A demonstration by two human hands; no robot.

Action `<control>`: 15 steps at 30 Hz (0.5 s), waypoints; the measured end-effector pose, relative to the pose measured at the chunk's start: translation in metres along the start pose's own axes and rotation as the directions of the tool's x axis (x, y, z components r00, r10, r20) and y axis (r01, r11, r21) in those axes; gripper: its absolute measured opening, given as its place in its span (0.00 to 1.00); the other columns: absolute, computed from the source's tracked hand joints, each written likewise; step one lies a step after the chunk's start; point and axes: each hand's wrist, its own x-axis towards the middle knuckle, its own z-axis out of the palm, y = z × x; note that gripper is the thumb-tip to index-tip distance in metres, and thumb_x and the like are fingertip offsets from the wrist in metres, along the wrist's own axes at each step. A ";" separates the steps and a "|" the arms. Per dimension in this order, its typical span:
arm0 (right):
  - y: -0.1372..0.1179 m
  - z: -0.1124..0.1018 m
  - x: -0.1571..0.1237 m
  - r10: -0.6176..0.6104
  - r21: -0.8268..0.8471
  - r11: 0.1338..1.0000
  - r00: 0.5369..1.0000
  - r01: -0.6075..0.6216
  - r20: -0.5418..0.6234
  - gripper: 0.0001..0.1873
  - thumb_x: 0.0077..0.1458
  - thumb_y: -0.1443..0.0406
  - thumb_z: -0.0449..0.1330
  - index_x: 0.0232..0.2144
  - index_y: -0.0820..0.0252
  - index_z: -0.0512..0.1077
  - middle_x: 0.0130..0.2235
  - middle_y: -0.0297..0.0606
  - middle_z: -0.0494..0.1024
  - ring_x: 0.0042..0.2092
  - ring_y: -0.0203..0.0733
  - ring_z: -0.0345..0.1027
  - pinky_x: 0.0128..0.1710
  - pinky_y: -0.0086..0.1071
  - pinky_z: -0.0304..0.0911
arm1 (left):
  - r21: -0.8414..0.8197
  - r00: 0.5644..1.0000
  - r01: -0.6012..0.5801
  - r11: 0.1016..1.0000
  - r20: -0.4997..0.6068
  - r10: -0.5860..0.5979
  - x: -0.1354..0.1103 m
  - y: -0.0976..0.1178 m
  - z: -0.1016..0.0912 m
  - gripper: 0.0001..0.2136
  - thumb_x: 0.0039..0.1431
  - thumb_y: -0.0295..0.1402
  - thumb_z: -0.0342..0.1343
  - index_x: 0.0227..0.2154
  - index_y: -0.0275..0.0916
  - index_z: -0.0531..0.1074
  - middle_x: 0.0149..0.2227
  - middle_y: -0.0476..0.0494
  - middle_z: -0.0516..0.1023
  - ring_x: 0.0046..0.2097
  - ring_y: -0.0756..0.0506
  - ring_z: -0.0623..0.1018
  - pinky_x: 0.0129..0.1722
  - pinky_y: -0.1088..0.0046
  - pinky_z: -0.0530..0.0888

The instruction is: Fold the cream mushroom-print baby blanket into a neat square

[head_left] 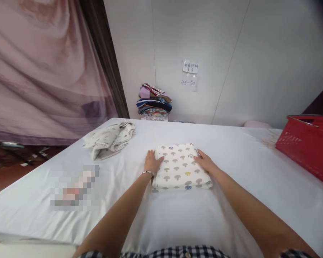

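A neatly folded white cloth with a mushroom print, mostly grey with a few coloured ones, lies flat on the white-covered table in front of me. My left hand is closed on its left edge, the thumb resting on top and the fingers along the side. At the opposite edge, my right hand grips the cloth in much the same way, thumb over the top. A bracelet circles my left wrist.
A loosely bunched pale cloth lies on the table's far left. Nearer on that side is a blurred-out item. A red plastic basket stands at the right. Folded fabrics are stacked by the wall beyond, and a pink curtain hangs left.
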 end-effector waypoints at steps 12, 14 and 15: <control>0.001 -0.017 -0.048 0.235 0.460 0.821 0.935 -0.338 0.267 0.50 0.42 0.56 0.66 0.61 0.59 0.45 0.52 0.50 0.69 0.45 0.49 0.70 0.42 0.38 0.68 | -0.270 0.932 0.283 0.920 0.304 -0.197 -0.021 -0.009 -0.021 0.27 0.43 0.47 0.58 0.44 0.34 0.66 0.47 0.35 0.73 0.45 0.39 0.74 0.39 0.68 0.71; -0.003 -0.014 -0.054 0.180 0.484 0.818 0.938 -0.310 0.296 0.43 0.43 0.57 0.65 0.59 0.58 0.52 0.49 0.48 0.72 0.44 0.50 0.70 0.42 0.40 0.68 | -0.305 0.955 0.233 0.923 0.249 -0.159 -0.019 -0.007 -0.022 0.27 0.44 0.44 0.59 0.47 0.36 0.65 0.46 0.37 0.74 0.44 0.41 0.75 0.38 0.70 0.71; -0.005 -0.011 -0.059 0.147 0.502 0.816 0.943 -0.287 0.300 0.40 0.44 0.57 0.65 0.57 0.58 0.55 0.48 0.47 0.72 0.45 0.50 0.70 0.43 0.40 0.68 | -0.308 0.967 0.193 0.931 0.218 -0.129 -0.016 -0.005 -0.024 0.27 0.44 0.42 0.59 0.48 0.37 0.64 0.46 0.39 0.74 0.44 0.42 0.75 0.38 0.71 0.71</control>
